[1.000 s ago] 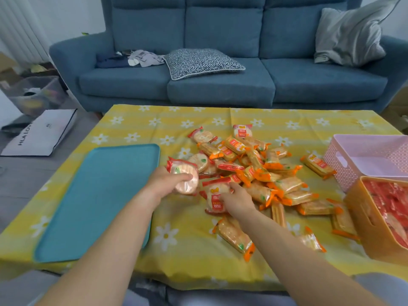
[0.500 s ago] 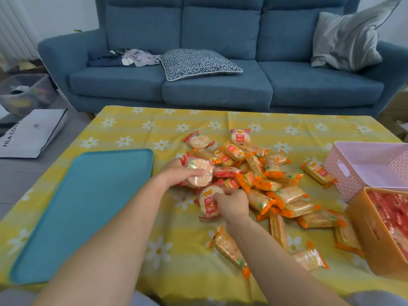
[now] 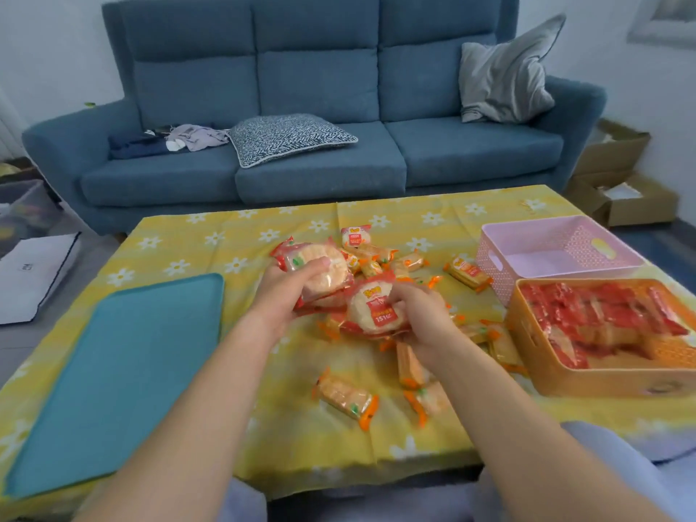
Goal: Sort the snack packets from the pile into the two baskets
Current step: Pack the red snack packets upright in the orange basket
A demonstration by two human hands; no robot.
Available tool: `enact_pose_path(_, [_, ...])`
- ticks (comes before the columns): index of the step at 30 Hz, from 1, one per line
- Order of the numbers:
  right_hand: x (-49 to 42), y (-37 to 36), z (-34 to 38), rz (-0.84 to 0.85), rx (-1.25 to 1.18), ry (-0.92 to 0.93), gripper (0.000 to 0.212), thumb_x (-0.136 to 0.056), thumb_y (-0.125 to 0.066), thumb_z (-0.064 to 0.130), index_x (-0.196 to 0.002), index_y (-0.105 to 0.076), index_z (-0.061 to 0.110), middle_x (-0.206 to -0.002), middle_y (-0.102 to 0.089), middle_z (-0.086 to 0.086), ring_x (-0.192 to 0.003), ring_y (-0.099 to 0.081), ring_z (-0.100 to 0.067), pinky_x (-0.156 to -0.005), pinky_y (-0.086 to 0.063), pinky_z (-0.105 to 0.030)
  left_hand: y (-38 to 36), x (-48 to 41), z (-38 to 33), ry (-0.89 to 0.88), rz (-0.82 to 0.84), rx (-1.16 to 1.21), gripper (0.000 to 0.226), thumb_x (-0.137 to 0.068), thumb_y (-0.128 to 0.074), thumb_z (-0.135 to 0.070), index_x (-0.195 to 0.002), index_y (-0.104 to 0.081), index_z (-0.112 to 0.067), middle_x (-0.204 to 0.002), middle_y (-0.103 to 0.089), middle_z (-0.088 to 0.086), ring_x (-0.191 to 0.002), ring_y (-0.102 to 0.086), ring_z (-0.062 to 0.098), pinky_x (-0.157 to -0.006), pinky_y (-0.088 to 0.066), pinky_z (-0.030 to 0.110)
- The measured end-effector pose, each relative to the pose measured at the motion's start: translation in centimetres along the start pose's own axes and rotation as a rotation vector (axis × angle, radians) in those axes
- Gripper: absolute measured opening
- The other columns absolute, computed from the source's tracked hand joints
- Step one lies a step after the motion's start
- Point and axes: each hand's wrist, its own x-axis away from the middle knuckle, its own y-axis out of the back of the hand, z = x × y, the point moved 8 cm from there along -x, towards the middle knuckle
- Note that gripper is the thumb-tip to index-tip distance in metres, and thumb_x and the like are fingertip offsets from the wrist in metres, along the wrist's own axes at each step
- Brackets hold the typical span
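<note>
Slippage threatens: left hand (image 3: pixel 293 295) grips a loose stack (image 3: pixel 324 271) of round packets, right hand (image 3: pixel 422 320) grips one packet (image 3: pixel 374 312); either could spill short of the orange basket (image 3: pixel 602 382).

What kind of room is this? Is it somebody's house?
Most likely a living room in a home. There is a big blue sofa with a patterned cushion and a grey pillow on it, and a low table covered in yellow flowered cloth stands in front of it.
</note>
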Motion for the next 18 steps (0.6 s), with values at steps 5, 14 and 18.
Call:
enact_pose_path(5, [2.7,11.4,5.9,-0.241,0.071,0.238,0.048,-0.072,-0.060,0.026,-0.119,-0.060,0.018,-0.102,-0.071,-0.006,-0.087,-0.069,-0.025,-0.078,-0.054,-0.041,-12.8,3.4,0.3,0.047,0.171,0.134,0.050,-0.068,-0.088,-0.031,-0.112,-0.068,-0.016,-0.103,-0.078,0.008,-0.094,-0.075,0.027,-0.087,-0.059,0.046])
enact_pose_path(14, [6.9,31.4,12.1,-0.622,0.359,0.503,0.029,-0.094,-0.058,0.032,-0.122,-0.053,0.028,-0.095,-0.062,0.010,-0.077,-0.065,-0.009,-0.070,-0.056,-0.036,-36.3,9.6,0.1,-0.226,0.447,-0.191,0.056,-0.072,-0.077,-0.050,-0.120,-0.055,-0.029,-0.102,-0.070,-0.007,-0.094,-0.067,0.016,-0.089,-0.055,0.038])
enact_pose_path(18, [3.9,34.6,8.8,-0.486,0.823,0.207,0.026,-0.087,-0.054,0.022,-0.113,-0.062,0.021,-0.104,-0.069,-0.007,-0.092,-0.067,-0.030,-0.077,-0.056,-0.041,-40.0,10.5,3.8,-0.454,0.537,-0.996,0.091,-0.061,-0.076,-0.070,-0.132,-0.051,-0.019,-0.127,-0.060,0.006,-0.120,-0.055,0.030,-0.101,-0.046,0.043])
